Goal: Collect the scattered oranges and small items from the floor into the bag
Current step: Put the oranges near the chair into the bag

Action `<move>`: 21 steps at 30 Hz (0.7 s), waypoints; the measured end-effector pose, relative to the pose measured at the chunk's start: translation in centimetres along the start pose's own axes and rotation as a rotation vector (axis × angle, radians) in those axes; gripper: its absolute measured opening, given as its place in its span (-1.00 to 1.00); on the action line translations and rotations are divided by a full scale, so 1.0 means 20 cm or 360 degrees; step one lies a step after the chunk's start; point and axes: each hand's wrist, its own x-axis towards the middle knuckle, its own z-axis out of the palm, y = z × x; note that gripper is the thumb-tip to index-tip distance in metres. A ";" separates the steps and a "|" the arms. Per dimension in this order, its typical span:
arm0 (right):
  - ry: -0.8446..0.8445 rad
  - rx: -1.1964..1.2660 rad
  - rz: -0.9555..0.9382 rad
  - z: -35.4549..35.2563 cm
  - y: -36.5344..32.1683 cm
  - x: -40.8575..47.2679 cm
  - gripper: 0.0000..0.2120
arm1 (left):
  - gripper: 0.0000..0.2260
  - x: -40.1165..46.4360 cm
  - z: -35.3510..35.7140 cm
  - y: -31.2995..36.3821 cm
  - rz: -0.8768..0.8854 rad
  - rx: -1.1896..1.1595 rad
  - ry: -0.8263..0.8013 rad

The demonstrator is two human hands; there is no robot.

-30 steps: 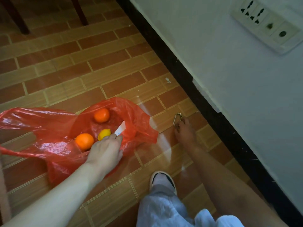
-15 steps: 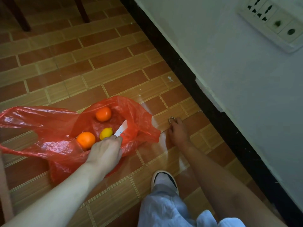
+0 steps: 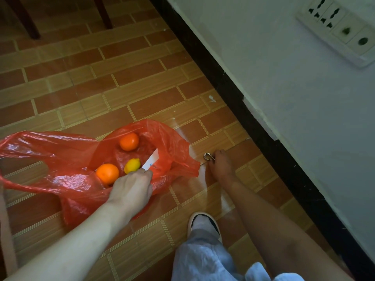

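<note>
A red plastic bag [image 3: 60,159] lies open on the tiled floor. Inside it sit two oranges, one at the back [image 3: 129,141] and one at the front [image 3: 107,173], with a small yellow lemon [image 3: 132,165] between them. My left hand [image 3: 132,187] grips the bag's near rim together with a white card [image 3: 151,161] that sticks into the bag. Just right of the bag, my right hand [image 3: 220,166] pinches a small metal chain ring [image 3: 208,156] at floor level.
A white wall with a black skirting board [image 3: 253,122] runs diagonally on the right, with a socket strip [image 3: 336,31] on it. Dark chair legs [image 3: 103,13] stand at the top left. My knee and a shoe [image 3: 204,222] are at the bottom centre.
My right hand has drawn the metal chain ring leftwards across the floor, away from the skirting and closer to the bag. My left hand stays on the bag rim.
</note>
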 end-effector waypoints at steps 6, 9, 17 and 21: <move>0.0094 0.0063 -0.0068 -0.05 -0.01 -0.01 -0.92 | -0.82 0.00 -0.01 0.01 0.0000 0.0012 0.0017; 0.0197 0.0129 -0.0186 -0.11 -0.08 0.01 -0.89 | -0.81 0.00 -0.02 0.01 0.0004 0.0012 0.0011; 0.0393 0.0389 -0.0479 -0.37 -0.47 0.05 -0.86 | -0.70 -0.09 -0.09 -0.04 -0.0084 -0.0118 -0.0118; 0.0381 0.0441 -0.0798 -0.42 -0.76 -0.02 -0.83 | -0.65 -0.21 -0.15 -0.15 -0.0122 -0.0138 -0.0168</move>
